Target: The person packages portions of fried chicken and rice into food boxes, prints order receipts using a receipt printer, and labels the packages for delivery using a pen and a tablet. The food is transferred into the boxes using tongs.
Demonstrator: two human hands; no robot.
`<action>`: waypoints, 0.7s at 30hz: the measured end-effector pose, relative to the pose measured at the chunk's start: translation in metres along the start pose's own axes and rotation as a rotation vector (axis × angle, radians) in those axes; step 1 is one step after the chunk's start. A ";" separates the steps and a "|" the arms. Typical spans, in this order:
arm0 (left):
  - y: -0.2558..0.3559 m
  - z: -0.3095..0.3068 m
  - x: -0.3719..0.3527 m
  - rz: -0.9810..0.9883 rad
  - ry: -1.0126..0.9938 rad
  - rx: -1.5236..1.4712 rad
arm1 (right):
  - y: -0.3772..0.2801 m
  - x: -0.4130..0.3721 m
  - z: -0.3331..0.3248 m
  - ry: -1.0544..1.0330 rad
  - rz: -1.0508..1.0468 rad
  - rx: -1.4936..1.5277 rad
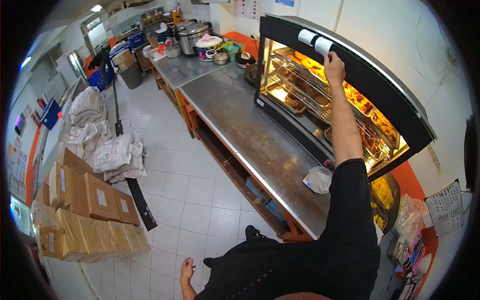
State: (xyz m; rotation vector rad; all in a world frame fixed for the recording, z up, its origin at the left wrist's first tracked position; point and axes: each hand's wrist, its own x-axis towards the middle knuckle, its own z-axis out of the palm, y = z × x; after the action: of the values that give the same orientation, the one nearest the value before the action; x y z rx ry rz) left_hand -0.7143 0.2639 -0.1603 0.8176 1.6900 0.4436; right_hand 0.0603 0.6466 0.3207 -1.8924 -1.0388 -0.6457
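My right hand (334, 69) reaches up to the top front of a heated display cabinet (345, 47). Its fingers pinch the lower end of a white paper slip (323, 45) that hangs on the black frame. A second white slip (306, 36) hangs just left of it. Behind the glass, trays of browned food (357, 97) sit under warm light. My left hand (187, 270) hangs low over the tiled floor, fingers loosely apart, holding nothing.
The cabinet stands on a steel-topped counter (235, 117), with a small clear bag on a scale-like item (319, 180) near its edge. Pots (192, 37) stand at the far end. Cardboard boxes (100, 197) and white sacks (117, 152) line the left. A handwritten sheet (445, 207) hangs right.
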 end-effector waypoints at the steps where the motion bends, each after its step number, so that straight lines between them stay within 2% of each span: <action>1: 0.017 0.015 0.007 0.024 -0.042 -0.005 | 0.001 0.002 0.001 0.076 -0.004 0.131; 3: 0.059 0.043 0.002 0.053 -0.084 0.037 | 0.015 0.017 0.002 -0.140 0.080 0.330; 7: 0.093 0.067 -0.001 0.075 -0.158 0.044 | 0.025 0.028 -0.003 -0.144 0.071 0.422; 9: 0.090 0.066 0.003 0.031 -0.147 0.050 | 0.028 0.028 -0.008 -0.225 0.064 0.486; 14: 0.057 0.051 0.000 -0.061 -0.067 0.023 | 0.026 0.027 -0.010 -0.222 0.047 0.479; 19: -0.025 0.027 -0.013 -0.133 0.026 -0.015 | 0.023 0.025 -0.009 -0.222 0.079 0.461; 21: -0.063 0.017 -0.027 -0.298 0.083 -0.076 | 0.024 0.026 -0.003 -0.189 0.081 0.422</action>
State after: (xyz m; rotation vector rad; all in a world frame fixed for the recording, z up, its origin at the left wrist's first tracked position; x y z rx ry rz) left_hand -0.7133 0.1992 -0.1879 0.4872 1.8251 0.3363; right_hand 0.0947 0.6476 0.3313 -1.6314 -1.1103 -0.1804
